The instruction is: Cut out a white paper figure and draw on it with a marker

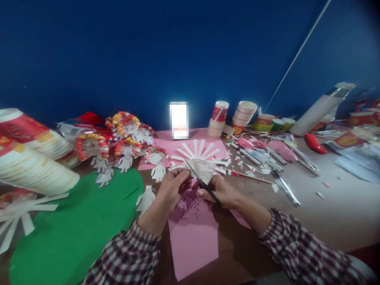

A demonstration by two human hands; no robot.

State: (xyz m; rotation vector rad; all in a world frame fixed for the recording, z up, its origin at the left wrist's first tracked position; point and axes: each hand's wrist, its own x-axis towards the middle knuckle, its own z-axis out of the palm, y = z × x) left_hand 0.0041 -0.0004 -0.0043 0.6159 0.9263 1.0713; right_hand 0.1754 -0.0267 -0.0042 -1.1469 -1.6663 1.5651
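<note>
My right hand (221, 192) is closed round the dark handles of a pair of scissors (208, 189), whose blades point up and left. Across the blades lies a piece of white paper (202, 170) with figure outlines drawn on it. My left hand (179, 184) pinches this paper at its left edge. Just behind, a white cup cut into spread strips (196, 148) rests on a pink sheet. Beneath my hands lies another pink sheet (196, 241) with dark scribbled lines. A cut-out white paper figure (146, 200) lies beside my left wrist.
A green sheet (80, 221) covers the left, with stacked paper cups (32, 166) beside it. Decorated ring figures (126, 126) stand behind. A lit phone (179, 120) leans at the back. Markers (252, 154), paper scraps and upright cup stacks (243, 114) occupy the right.
</note>
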